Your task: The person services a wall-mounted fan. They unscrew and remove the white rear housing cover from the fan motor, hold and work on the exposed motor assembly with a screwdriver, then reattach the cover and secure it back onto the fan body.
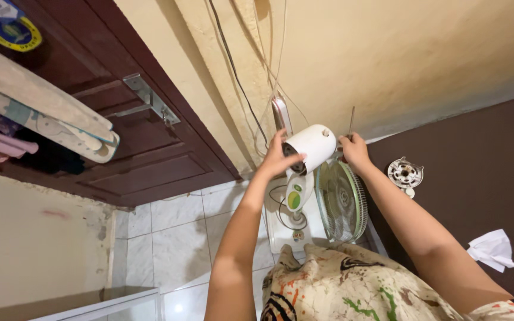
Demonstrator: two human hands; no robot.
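Gripping from nine o'clock, the left hand point(276, 159) wraps loosely curled fingers around the white motor housing point(312, 146) of a standing fan. At three o'clock of it, the right hand point(355, 151) pinches a thin metal rod point(351, 120), fingers closed. Below at six o'clock, the green-rimmed fan grille point(341, 201) stands upright. A loose round part point(405, 173) lies on the brown surface point(483, 166); a yellow-and-blue round sticker point(14, 33) marks the door point(138, 148).

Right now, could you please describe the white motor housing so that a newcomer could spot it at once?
Start at the yellow wall, above the tiled floor. There stands a small fan, its green-rimmed grille facing right. The motor housing is the smooth white drum atop it, touched by the left hand.
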